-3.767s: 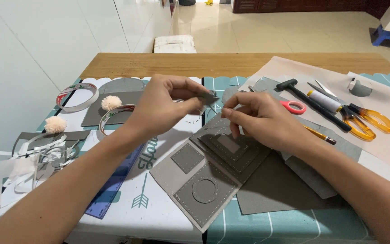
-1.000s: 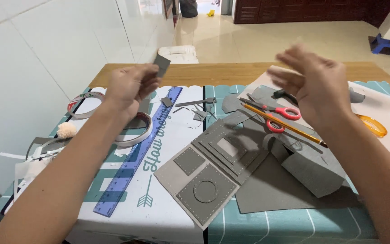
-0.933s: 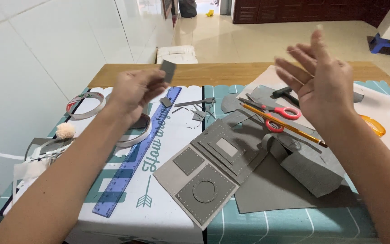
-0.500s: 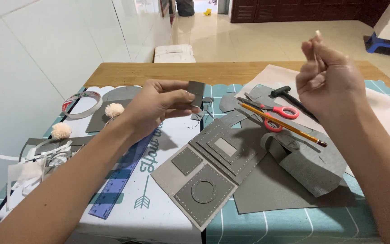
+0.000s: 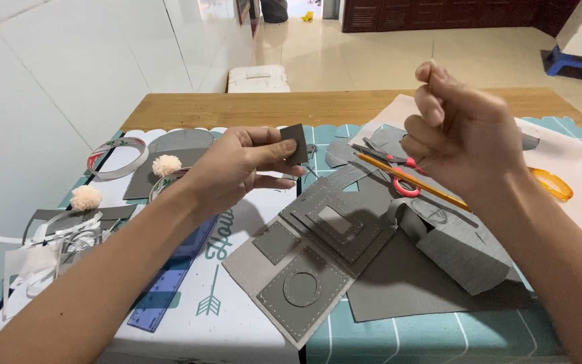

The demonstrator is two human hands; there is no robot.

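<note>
Over the table's middle, left hand pinches a small dark grey felt piece between thumb and fingertips, held upright above the tabletop, well clear of it. Fingers clamped on its left edge.

Right hand is raised higher, off to the right, fingers curled together in a pinch at the top. A thin needle sticks up from the pinch; too fine to see clearly, and thread is not discernible.

Below the hands: stitched grey felt panel lies flat, with square patches and a circle outline sewn on. Just right of it, a rolled grey felt bundle sits on a larger flat grey felt sheet.

Red-handled scissors and a yellow pencil lie touching, between the panel and the right hand. Orange-handled scissors are partly hidden behind the right wrist.

Left side: blue ruler under the left forearm, two cream pompoms, a tape roll, white paper strips. Everything rests on a teal patterned mat over a wooden table.
</note>
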